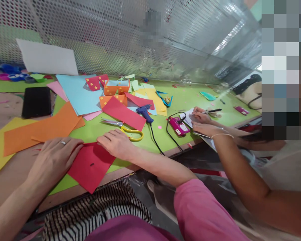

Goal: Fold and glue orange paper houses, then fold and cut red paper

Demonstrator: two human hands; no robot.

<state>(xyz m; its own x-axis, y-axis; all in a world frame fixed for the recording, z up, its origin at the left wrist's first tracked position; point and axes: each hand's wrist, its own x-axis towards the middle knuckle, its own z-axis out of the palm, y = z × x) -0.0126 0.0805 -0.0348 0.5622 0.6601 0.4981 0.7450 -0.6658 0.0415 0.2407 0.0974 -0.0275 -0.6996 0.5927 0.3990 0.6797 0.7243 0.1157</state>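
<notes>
A red sheet of paper (91, 167) lies at the table's near edge, its far edge folded or raised, with a small dark mark on it. My left hand (56, 155) grips its left upper corner, fingers close together, a ring on one finger. At the right upper corner, my right hand (116, 144) pinches the same sheet with curled fingers; the thumbs are mostly hidden. Just beyond my right hand are scissors (131, 133) with yellow handles, blades apart. Orange paper strips (47, 125) lie past my left hand.
A blue glue gun (145, 113) with a black cord rests beside red strips (124, 112). Behind are orange paper pieces with yellow squares (116, 87), light blue paper (77, 93) and a black phone (36, 102). A magenta power box (179, 126) sits near a co-worker's hands (203, 122), which hold a pen.
</notes>
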